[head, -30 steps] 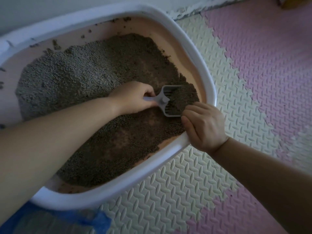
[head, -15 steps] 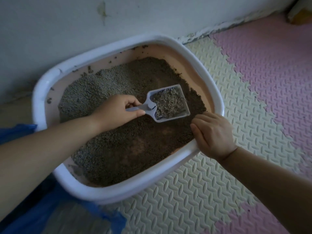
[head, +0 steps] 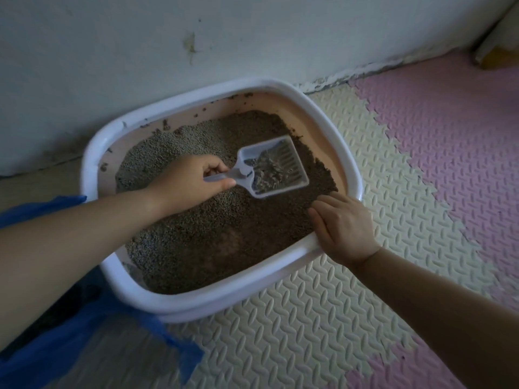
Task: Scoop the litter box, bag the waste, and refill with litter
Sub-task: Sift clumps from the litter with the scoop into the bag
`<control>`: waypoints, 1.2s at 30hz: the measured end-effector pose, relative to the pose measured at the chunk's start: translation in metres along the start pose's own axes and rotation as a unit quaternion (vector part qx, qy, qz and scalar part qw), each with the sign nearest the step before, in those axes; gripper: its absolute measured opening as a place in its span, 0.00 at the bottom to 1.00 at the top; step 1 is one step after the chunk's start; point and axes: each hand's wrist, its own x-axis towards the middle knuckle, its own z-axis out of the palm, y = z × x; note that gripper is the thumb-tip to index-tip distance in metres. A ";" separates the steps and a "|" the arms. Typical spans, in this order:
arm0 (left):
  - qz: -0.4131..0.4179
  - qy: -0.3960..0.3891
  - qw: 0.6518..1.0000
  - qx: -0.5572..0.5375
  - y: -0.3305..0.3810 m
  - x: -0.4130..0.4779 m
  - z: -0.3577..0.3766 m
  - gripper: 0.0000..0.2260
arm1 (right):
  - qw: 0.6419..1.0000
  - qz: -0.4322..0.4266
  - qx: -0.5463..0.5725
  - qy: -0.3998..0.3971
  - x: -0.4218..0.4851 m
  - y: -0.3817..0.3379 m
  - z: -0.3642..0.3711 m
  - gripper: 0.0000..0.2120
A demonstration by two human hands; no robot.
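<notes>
A white-rimmed litter box with a peach inside sits on the floor against the wall, filled with grey-brown litter. My left hand grips the handle of a pale slotted scoop, held above the litter with a clump of litter in its bowl. My right hand rests on the box's right front rim, fingers curled over the edge. A blue plastic bag lies open on the floor at the lower left, partly under my left arm.
The white wall stands right behind the box. Cream and pink foam floor mats cover the floor to the right and front. A brownish object sits at the far right corner.
The scoop has risen out of the litter and holds less litter as grains sift through. The view has pulled back. My right hand stays on the rim.
</notes>
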 end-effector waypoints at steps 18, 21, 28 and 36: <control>-0.001 -0.011 1.000 0.018 -0.008 -0.008 0.001 0.06 | 0.998 -0.024 0.016 0.055 -0.004 0.003 0.006 0.22; -0.002 0.004 1.000 -0.002 -0.007 -0.008 -0.002 0.05 | 0.998 -0.040 0.008 0.050 -0.005 0.005 0.007 0.24; -0.018 -0.032 0.999 0.026 -0.010 -0.009 0.002 0.06 | 0.995 -0.095 -0.002 0.044 -0.011 0.012 0.007 0.24; -0.035 -0.120 0.979 0.161 -0.034 -0.008 -0.014 0.07 | 0.992 -0.115 -0.014 0.053 -0.012 0.017 0.010 0.24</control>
